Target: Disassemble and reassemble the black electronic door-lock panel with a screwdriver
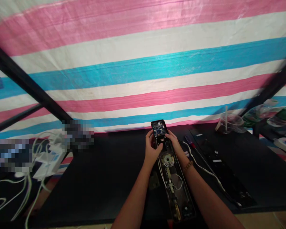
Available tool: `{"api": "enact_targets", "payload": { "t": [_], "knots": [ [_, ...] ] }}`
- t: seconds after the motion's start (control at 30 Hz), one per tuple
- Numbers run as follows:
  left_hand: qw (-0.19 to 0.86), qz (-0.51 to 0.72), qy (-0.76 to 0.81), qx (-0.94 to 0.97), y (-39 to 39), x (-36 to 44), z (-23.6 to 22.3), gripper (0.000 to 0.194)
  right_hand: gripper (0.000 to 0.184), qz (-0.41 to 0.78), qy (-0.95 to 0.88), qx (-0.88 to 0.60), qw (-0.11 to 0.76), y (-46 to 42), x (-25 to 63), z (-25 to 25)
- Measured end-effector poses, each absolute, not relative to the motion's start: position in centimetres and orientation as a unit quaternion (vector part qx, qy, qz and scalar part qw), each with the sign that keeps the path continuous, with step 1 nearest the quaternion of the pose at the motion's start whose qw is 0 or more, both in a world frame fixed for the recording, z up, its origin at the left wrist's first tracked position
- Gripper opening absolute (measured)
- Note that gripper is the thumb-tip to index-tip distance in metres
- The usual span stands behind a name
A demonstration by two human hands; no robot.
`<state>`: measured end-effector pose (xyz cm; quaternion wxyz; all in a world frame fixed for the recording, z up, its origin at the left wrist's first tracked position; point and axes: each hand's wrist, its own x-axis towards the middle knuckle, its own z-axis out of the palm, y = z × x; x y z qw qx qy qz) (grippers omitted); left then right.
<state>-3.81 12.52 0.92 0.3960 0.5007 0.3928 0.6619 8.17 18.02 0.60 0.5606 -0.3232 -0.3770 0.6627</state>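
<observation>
Black plastic nearest us: the long case [181, 194] lies open over the dark table [105, 178], pointing away from the person. At its near end there's a brass-coloured fitting [178, 211]; further up inside the case, a loop of thin white wire [181, 183], then a round metal disc [168, 160]. And here are the hands, both at the case's far end! The left hand [152, 149] grips its left edge, thumb reaching inward; the right hand [175, 141] closes on the right edge, fingertips by the circuit board [160, 130]; whether they touch the board, I can't tell. Right of the case, a white cable [197, 163], a long black panel [225, 173] and a screwdriver [190, 140]. Beyond the case, a striped sheet [143, 70] in pink, white and blue.
</observation>
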Motion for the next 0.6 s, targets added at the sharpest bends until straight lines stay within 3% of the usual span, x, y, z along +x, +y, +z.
{"api": "enact_targets", "payload": {
  "t": [0.3,0.6],
  "knots": [
    [0.341,0.630,0.440,0.542,12.4,-4.3,1.0,0.074,0.038,0.726,-0.297,-0.325,0.528,17.0,7.7,1.6],
    [0.272,0.659,0.515,0.477,12.1,-4.5,1.6,0.035,0.042,0.711,-0.343,-0.343,0.509,17.0,7.8,1.5]
  ]
}}
